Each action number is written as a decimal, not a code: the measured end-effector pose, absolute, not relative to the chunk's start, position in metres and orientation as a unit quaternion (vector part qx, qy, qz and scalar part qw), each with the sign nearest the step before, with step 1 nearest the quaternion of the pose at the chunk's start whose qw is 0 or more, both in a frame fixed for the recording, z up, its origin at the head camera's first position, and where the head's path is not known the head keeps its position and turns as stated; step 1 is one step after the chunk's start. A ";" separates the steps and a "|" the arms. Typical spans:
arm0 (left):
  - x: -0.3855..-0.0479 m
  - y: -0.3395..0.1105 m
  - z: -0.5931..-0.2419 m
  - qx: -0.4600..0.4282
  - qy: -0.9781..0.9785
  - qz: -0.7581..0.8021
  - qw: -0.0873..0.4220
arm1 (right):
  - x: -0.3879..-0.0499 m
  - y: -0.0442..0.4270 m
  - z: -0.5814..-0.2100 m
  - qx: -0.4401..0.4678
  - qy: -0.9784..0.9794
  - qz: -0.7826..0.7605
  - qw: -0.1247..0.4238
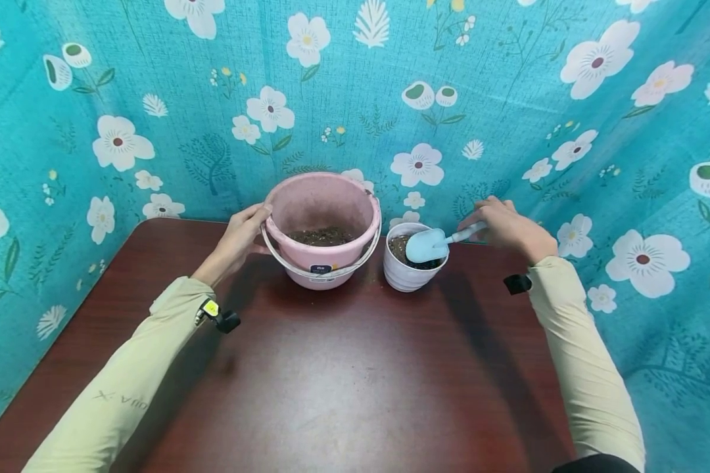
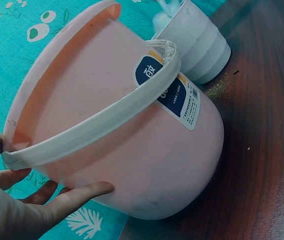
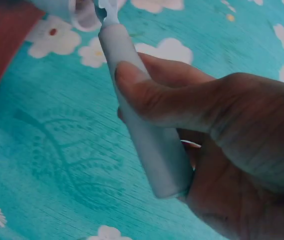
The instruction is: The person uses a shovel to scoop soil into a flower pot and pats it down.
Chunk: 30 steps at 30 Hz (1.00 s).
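Observation:
A pink bucket [image 1: 322,266] with soil [image 1: 322,236] in its bottom stands near the back of the table, its white handle [image 2: 107,117] hanging down in front. At the bucket's left rim, my left hand [image 1: 239,240] grips the edge by the handle's joint; some fingers lie against the outer wall. My right hand [image 1: 503,226] holds a small light-blue garden trowel [image 1: 427,246] by its grey handle [image 3: 144,130], the thumb pressed along it. The trowel's blade is at the mouth of a white ribbed flowerpot [image 1: 403,274], over dark soil; whether it touches the soil I cannot tell.
Both containers rest on a dark reddish-brown table [image 1: 331,381], the pot just right of the bucket. A few soil crumbs [image 2: 216,90] lie between them. A turquoise flowered cloth [image 1: 355,85] hangs close behind and along both sides.

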State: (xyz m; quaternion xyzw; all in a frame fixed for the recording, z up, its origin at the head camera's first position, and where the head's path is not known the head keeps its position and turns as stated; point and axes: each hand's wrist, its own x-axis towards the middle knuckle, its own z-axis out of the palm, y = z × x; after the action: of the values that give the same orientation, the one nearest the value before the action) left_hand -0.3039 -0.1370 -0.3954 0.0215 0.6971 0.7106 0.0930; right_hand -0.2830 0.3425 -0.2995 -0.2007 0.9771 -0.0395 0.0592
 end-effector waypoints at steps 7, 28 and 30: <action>-0.303 -0.137 -0.394 0.018 0.698 0.710 0.091 | -0.278 0.331 -0.284 -0.254 0.959 -0.091 -0.093; -0.305 -0.136 -0.397 0.018 0.699 0.710 0.088 | -0.323 0.200 -0.312 -0.320 0.932 -0.086 -0.148; -0.305 -0.137 -0.397 0.019 0.699 0.710 0.088 | -0.327 0.190 -0.316 -0.329 0.930 -0.069 -0.146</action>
State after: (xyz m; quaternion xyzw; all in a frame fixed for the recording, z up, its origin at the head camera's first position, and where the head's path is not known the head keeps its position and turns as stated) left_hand -0.3050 -0.1366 -0.3970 0.0190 0.6985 0.7100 0.0875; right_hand -0.3266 0.1899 -0.3155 -0.3290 0.9305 -0.0686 -0.1460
